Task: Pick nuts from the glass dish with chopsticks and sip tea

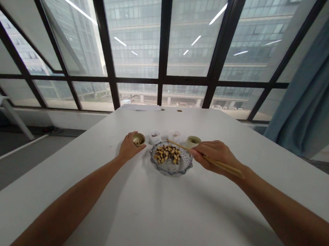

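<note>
My left hand (129,146) is wrapped round a small olive-coloured cup (139,135) that tilts toward me, with a few small pieces inside. In my right hand (215,154) is a pair of wooden chopsticks (179,144), their tips above the far side of a scalloped glass bowl (171,171). Mixed nuts or seeds (166,153), tan and dark, lie in that bowl. Whether the chopstick tips hold a piece is too small to tell. Two white cups, a left one (154,138) and a right one (174,135), stand behind the bowl.
A second pale green cup (193,140) stands just beyond my right hand. White paper (141,107) lies at the far edge of the white table (159,212). Large windows rise behind it, and a blue curtain (304,84) hangs on the right.
</note>
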The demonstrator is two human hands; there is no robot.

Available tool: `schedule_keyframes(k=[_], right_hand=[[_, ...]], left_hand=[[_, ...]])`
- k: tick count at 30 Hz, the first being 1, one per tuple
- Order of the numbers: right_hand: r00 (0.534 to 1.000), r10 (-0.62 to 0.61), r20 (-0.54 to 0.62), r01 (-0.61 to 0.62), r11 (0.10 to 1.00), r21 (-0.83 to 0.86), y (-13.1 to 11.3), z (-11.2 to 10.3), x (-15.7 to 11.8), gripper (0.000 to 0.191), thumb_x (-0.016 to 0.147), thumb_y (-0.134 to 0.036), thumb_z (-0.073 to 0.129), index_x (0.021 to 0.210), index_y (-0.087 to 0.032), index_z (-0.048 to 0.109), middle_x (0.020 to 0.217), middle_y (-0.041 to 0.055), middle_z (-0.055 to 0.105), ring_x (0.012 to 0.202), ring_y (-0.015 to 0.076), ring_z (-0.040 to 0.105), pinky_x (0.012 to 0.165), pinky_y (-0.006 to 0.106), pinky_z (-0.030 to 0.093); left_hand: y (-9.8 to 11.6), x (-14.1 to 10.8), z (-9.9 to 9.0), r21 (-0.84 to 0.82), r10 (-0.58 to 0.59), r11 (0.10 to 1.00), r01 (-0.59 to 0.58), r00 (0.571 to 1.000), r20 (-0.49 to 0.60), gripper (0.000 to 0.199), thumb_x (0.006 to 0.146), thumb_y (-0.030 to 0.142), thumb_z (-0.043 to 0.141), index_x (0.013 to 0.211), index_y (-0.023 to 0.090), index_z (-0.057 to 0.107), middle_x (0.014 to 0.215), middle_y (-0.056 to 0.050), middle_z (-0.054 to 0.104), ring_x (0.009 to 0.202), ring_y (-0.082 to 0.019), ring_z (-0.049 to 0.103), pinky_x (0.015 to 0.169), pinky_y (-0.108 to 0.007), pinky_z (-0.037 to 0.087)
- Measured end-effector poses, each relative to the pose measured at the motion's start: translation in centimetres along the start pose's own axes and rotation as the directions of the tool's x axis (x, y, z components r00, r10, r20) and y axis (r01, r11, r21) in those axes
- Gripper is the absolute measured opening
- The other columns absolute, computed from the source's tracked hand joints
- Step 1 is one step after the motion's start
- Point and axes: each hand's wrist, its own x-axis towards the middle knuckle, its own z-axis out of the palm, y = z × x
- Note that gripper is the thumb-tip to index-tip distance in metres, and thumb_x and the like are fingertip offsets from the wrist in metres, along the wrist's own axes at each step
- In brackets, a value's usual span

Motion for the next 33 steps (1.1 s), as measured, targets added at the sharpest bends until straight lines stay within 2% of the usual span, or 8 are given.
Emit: schedule_keyframes(k=[5,8,12,15,19,24,29,33], right_hand=[[0.995,0.101,-0.003,-0.101,0.995,0.019,0.8,0.3,-0.4,0.047,0.106,-0.03,0.043,0.062,-0.02,0.054,0.047,-0.0014,0.053,0.039,0.008,0.044,0.043,0.023,0.032],[0.95,0.313,0.014,-0.313,0.947,0.077,1.2,0.5,-0.9,0.05,0.104,-0.04,0.045,0.06,-0.02,0.058,0.046,0.0003,0.058,0.038,0.0087,0.048,0.042,0.022,0.034],[0.678,0.732,0.059,-0.698,0.617,0.363,1.9,0.8,-1.1,0.052,0.094,-0.06,0.055,0.064,-0.019,0.064,0.049,0.0034,0.065,0.038,0.0134,0.059,0.04,0.024,0.043],[0.476,0.877,0.066,-0.748,0.364,0.555,2.4,0.9,-0.9,0.056,0.083,-0.071,0.063,0.068,-0.017,0.067,0.05,0.005,0.067,0.036,0.015,0.058,0.035,0.025,0.045],[0.395,0.915,0.084,-0.747,0.267,0.608,3.1,0.8,-0.8,0.058,0.073,-0.074,0.072,0.066,-0.016,0.067,0.048,0.0054,0.065,0.034,0.0142,0.057,0.032,0.023,0.044],[0.457,0.889,0.042,-0.749,0.358,0.557,3.3,0.9,-1.5,0.056,0.082,-0.071,0.064,0.069,-0.017,0.068,0.05,0.0054,0.067,0.036,0.015,0.059,0.034,0.024,0.045],[0.705,0.703,-0.091,-0.678,0.706,0.202,2.2,1.4,-2.3,0.051,0.096,-0.058,0.051,0.066,-0.02,0.068,0.054,0.004,0.07,0.045,0.0153,0.066,0.046,0.024,0.048],[0.84,0.538,-0.075,-0.537,0.843,0.034,1.6,2.9,-2.4,0.053,0.102,-0.047,0.041,0.065,-0.021,0.069,0.053,0.0027,0.068,0.047,0.0134,0.064,0.051,0.023,0.045]], left_hand=[[0.1,0.3,-0.4,0.041,-0.216,0.976,0.214,0.976,0.031,0.068,0.075,0.055,0.075,0.131,0.022,0.055,0.131,-0.011,0.065,0.119,-0.029,0.065,0.103,-0.038,0.05],[0.3,1.0,-1.1,0.099,-0.303,0.951,0.294,0.947,0.104,0.072,0.076,0.06,0.073,0.134,0.021,0.055,0.132,-0.013,0.066,0.117,-0.03,0.066,0.099,-0.04,0.051],[1.7,2.5,-1.7,0.216,-0.184,0.964,0.152,0.973,0.138,0.073,0.082,0.063,0.066,0.139,0.018,0.053,0.141,-0.015,0.061,0.127,-0.033,0.059,0.106,-0.044,0.046],[3.7,3.7,-1.3,0.288,0.009,0.955,-0.077,0.973,0.23,0.069,0.087,0.058,0.062,0.142,0.018,0.051,0.138,-0.015,0.063,0.129,-0.033,0.057,0.11,-0.046,0.041],[6.0,5.4,-0.1,0.331,0.095,0.913,-0.239,0.914,0.395,0.07,0.089,0.054,0.06,0.147,0.017,0.046,0.132,-0.017,0.066,0.125,-0.035,0.06,0.108,-0.049,0.04],[6.6,6.8,0.9,0.28,0.094,0.928,-0.247,0.88,0.465,0.073,0.084,0.046,0.067,0.147,0.017,0.042,0.125,-0.015,0.07,0.118,-0.033,0.065,0.104,-0.046,0.044],[5.6,6.4,1.3,0.104,0.328,0.916,-0.388,0.871,0.367,0.073,0.078,0.035,0.073,0.144,0.017,0.044,0.137,-0.016,0.062,0.127,-0.031,0.059,0.108,-0.043,0.044],[5.2,5.9,1.5,0.076,0.363,0.91,-0.407,0.872,0.328,0.075,0.078,0.033,0.073,0.145,0.017,0.043,0.14,-0.015,0.059,0.128,-0.031,0.056,0.11,-0.046,0.042]])
